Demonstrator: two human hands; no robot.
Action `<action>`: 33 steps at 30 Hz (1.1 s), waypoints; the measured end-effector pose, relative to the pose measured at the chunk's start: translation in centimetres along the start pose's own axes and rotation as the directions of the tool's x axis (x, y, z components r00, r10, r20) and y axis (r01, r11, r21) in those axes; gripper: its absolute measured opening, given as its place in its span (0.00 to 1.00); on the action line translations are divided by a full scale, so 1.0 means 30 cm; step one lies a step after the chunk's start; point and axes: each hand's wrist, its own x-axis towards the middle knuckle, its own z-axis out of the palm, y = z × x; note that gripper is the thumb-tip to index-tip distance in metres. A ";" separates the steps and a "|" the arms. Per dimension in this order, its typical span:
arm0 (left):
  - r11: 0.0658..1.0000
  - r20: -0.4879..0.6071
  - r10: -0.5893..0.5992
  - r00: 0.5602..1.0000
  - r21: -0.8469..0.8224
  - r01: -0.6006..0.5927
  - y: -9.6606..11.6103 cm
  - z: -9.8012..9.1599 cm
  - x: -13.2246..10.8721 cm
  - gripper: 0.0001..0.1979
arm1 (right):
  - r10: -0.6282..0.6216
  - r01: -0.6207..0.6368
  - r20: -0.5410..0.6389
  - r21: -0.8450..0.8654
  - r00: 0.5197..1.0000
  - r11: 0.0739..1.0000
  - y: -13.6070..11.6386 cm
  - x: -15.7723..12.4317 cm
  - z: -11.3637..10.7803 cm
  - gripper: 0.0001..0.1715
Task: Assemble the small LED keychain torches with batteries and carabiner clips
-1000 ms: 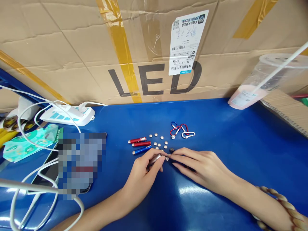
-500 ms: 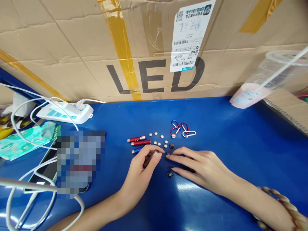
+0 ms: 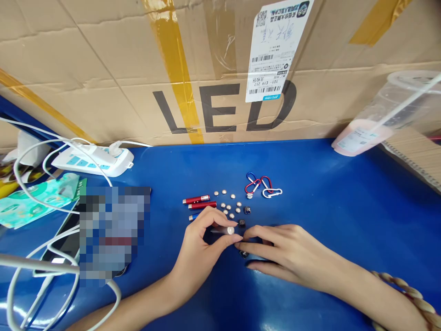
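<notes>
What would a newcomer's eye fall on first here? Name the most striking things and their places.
At the middle of the blue table, the left hand pinches a small silver tube, with the right hand close beside its end. Just behind them lie scattered button cells and coloured carabiners, and a big cardboard box lettered LED fills the back.

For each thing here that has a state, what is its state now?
silver tube: pinched in left hand fingers.
right hand: fingertips at tube's end, grip unclear.
red pointers: lying side by side.
button cells: loose, scattered.
carabiners: bunched together.
power strip: plugs inserted.
cup: straw in, nearly empty.
</notes>
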 end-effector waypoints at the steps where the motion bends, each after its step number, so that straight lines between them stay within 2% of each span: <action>1: 1.000 -0.002 -0.006 1.000 -0.003 0.006 -0.002 0.001 -0.001 0.06 | 0.000 0.000 0.006 -0.004 1.000 1.000 0.000 0.001 -0.002 0.14; 6: 0.998 -0.015 -0.056 0.998 -0.031 0.056 -0.005 0.003 0.000 0.06 | 0.021 -0.021 0.034 -0.017 0.999 1.000 0.000 0.006 -0.005 0.17; 9: 0.995 0.022 -0.101 0.995 -0.020 0.101 0.002 0.002 0.003 0.03 | 0.034 -0.034 0.045 -0.013 0.998 0.999 0.000 0.008 -0.003 0.19; 18: 0.995 0.074 -0.100 0.992 -0.011 0.101 0.012 -0.009 0.002 0.08 | 0.029 -0.029 -0.009 0.012 1.000 1.000 -0.004 0.012 -0.006 0.16; 27: 0.980 0.082 -0.196 0.977 0.000 0.197 0.001 0.007 0.002 0.05 | 0.078 -0.078 0.022 0.013 0.997 0.997 0.001 0.013 -0.011 0.16; 33: 0.982 0.114 -0.189 0.975 -0.004 0.191 -0.006 0.006 -0.002 0.05 | 0.062 -0.062 0.059 0.002 0.996 0.998 -0.005 0.010 -0.002 0.15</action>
